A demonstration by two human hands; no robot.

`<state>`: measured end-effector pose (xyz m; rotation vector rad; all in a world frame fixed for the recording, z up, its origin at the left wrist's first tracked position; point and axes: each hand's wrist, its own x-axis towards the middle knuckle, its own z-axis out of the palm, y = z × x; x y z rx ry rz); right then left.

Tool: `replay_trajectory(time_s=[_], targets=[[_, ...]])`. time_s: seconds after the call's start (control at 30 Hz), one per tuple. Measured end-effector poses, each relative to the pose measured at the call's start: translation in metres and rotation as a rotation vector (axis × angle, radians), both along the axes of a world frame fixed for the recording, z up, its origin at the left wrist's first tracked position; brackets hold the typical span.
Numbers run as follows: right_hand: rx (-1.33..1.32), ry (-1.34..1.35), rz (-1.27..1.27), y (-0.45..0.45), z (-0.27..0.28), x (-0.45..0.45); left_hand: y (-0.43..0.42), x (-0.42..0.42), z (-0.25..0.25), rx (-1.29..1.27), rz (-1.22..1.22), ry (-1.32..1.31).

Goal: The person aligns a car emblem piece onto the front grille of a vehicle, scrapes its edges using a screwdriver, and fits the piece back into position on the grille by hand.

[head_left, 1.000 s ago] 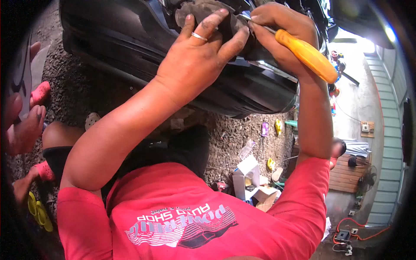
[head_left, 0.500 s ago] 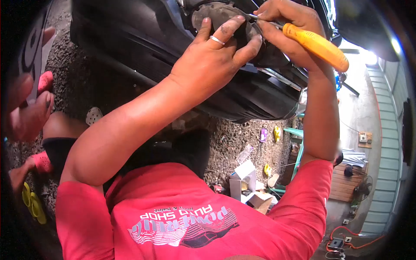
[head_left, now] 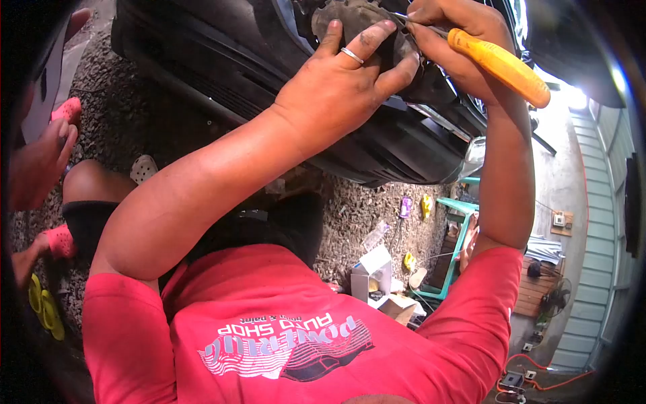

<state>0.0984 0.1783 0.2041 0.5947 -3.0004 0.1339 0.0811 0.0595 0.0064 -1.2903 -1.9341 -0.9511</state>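
My left hand [head_left: 330,91], with a ring on one finger, grips a round, dusty black part [head_left: 350,21] at the top of the view. Its fingers are spread over the face of this part. My right hand [head_left: 481,23] is closed around the shaft of a screwdriver [head_left: 498,66]. The yellow handle points back past my wrist, and the metal shaft reaches to the right edge of the round part. Exactly what the tip touches is too small to tell. Behind both hands lies a large black car bumper [head_left: 222,87].
Another person's hand [head_left: 44,158] is at the left, beside a flat grey object [head_left: 46,101]. On the gravel [head_left: 346,222] are an opened box [head_left: 371,271], a green frame [head_left: 449,269] and yellow-green flip-flops [head_left: 46,313]. A fan [head_left: 557,296] stands at the right.
Both hands, the round part and the screwdriver appear slightly farther right and a little lower in view. My grips look the same. The other person's hand at the left has shifted.
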Motion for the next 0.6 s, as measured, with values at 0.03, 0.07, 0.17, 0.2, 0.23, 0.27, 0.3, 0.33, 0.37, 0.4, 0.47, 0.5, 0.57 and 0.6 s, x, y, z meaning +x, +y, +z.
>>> replay_trajectory(time_s=[0.03,0.07,0.17,0.2,0.23,0.27,0.3,0.33,0.37,0.4,0.47,0.5,0.57,0.6], targets=[[-0.001,-0.001,0.001,0.002,0.0,0.0,0.0,-0.001,0.0,-0.001,0.007,0.009],[-0.001,-0.006,0.013,0.005,-0.001,-0.001,0.0,-0.001,0.0,-0.002,0.008,0.008],[0.016,-0.005,0.055,0.008,-0.001,-0.003,0.0,0.0,0.001,0.005,0.005,0.002],[0.031,0.0,0.091,0.008,-0.001,-0.003,-0.001,0.0,0.001,-0.003,-0.003,-0.001],[0.03,-0.001,0.091,0.008,-0.001,-0.003,-0.001,-0.001,0.001,-0.01,-0.008,-0.004],[0.027,0.016,0.105,0.008,-0.001,-0.003,-0.001,-0.001,0.001,-0.012,-0.007,-0.004],[0.024,0.033,0.119,0.009,-0.001,-0.002,0.0,-0.001,0.0,-0.006,-0.005,0.0],[0.023,0.033,0.119,0.009,-0.001,-0.003,0.001,-0.001,0.0,0.001,-0.003,0.004],[0.027,0.032,0.144,0.009,-0.001,-0.003,0.0,-0.001,0.0,0.001,-0.004,0.003],[0.032,0.031,0.168,0.01,-0.001,-0.003,0.0,-0.001,0.001,-0.005,-0.001,0.0],[0.015,0.011,0.107,0.008,-0.001,-0.001,0.0,-0.001,0.001,-0.011,0.002,-0.003],[-0.001,-0.008,0.045,0.007,-0.001,0.001,0.001,-0.001,0.001,0.002,0.004,-0.004],[0.033,0.015,0.049,0.001,-0.002,0.001,0.0,-0.001,0.002,0.016,0.005,-0.005],[0.069,0.04,0.051,-0.001,-0.002,0.002,-0.001,0.0,0.002,0.008,0.005,-0.001]])
